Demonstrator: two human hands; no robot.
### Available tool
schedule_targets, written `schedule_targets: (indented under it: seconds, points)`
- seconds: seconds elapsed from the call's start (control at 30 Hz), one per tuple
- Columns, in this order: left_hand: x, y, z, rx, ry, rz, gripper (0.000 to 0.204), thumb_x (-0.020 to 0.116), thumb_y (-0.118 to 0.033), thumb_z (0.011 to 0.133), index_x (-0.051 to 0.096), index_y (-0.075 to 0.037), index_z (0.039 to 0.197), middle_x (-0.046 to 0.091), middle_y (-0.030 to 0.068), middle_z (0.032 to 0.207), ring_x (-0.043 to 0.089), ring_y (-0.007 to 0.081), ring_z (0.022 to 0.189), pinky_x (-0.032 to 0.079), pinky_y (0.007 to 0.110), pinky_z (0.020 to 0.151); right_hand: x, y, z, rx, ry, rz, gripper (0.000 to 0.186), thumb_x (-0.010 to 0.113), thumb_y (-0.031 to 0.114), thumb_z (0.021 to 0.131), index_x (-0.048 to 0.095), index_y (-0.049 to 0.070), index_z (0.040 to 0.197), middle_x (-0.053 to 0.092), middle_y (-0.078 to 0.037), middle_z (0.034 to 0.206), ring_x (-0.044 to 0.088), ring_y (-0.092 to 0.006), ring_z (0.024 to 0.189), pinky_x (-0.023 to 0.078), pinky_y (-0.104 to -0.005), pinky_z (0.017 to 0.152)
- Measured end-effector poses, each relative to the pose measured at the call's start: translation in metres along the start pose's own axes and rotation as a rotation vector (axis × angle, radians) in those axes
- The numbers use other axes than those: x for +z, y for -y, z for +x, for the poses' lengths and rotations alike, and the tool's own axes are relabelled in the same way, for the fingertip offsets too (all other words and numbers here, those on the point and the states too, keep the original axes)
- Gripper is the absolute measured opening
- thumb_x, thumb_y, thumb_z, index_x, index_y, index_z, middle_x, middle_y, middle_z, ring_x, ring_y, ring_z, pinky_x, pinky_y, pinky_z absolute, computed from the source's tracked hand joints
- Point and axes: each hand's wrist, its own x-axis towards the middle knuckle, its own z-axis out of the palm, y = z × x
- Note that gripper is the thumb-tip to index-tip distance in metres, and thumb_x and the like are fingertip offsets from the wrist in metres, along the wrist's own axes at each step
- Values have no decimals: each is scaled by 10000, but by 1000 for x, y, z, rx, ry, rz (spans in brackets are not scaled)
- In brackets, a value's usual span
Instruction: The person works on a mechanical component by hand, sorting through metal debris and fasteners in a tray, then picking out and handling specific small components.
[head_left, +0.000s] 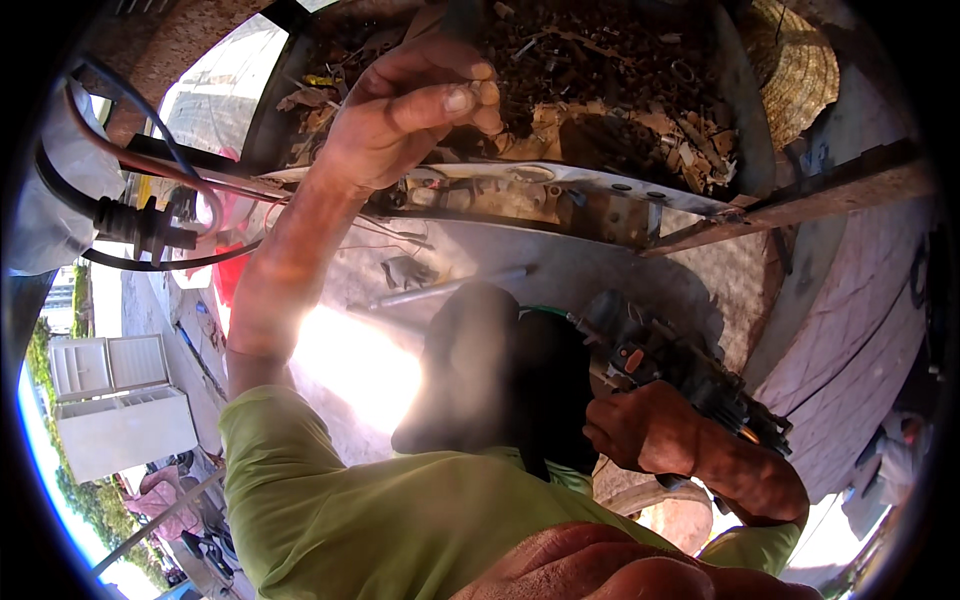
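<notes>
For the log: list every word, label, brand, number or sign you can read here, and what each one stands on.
None: no text can be read anywhere in this picture.
Tool: dark with an orange patch; any marking is too small and blurred to read.
Yellow scrap: too small to tell whether it is printed.
Shirt: no lettering shows on the visible part.

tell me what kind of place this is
Probably a makeshift, partly open-air workshop or scrap-sorting spot: a pile of small brown scraps, a dark machine or tool by the right hand, and a black ribbed cable fitting at the left suggest it.
</notes>
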Motion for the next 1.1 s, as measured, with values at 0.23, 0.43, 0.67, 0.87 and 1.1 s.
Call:
schedule_targets:
  seconds: [0.23, 0.43, 0.67, 0.87, 1.1]
  points:
    - [2, -1, -2, 33, -13, 72, 331, 680, 5, 952, 659, -32, 1280, 727, 105, 1097, 716, 222, 956, 569, 362, 886, -2, 2, 1, 6, 10, 25, 202, 695, 203, 921, 624, 65, 792, 663, -124, 713, 683, -353, 647, 560, -456, 580]
    - [6, -1, -5, 6, -32, 137, 316, 699, 32, 934, 678, -30, 1243, 725, 89, 1088, 712, 201, 948, 577, 365, 883, 1, 2, 2, -17, -89, 79, 160, 672, 194, 928, 618, 66, 849, 655, -118, 777, 682, -352, 692, 553, -452, 594]
    - [138, 48, -31, 296, 398, 754, 229, 774, -29, 844, 690, -18, 1058, 630, 103, 974, 648, 258, 802, 532, 372, 655, -10, -2, 1, 67, -58, 531, 102, 620, 125, 911, 608, 47, 977, 662, -121, 954, 666, -274, 756, 521, -378, 616]
    - [175, 73, -32, 439, 300, 855, 284, 740, -121, 801, 693, -7, 1057, 568, 74, 902, 599, 233, 734, 518, 362, 630, -18, -1, -6, 394, -47, 896, 164, 595, 62, 873, 626, 36, 1032, 665, -90, 827, 622, -188, 721, 505, -370, 658]
    - [171, 71, -39, 349, 307, 972, 313, 784, -121, 777, 706, -4, 1057, 609, 73, 941, 632, 236, 774, 524, 349, 661, -12, -3, 2, 141, -367, 702, 185, 718, 156, 853, 656, 36, 979, 680, -79, 853, 645, -212, 732, 529, -385, 701]
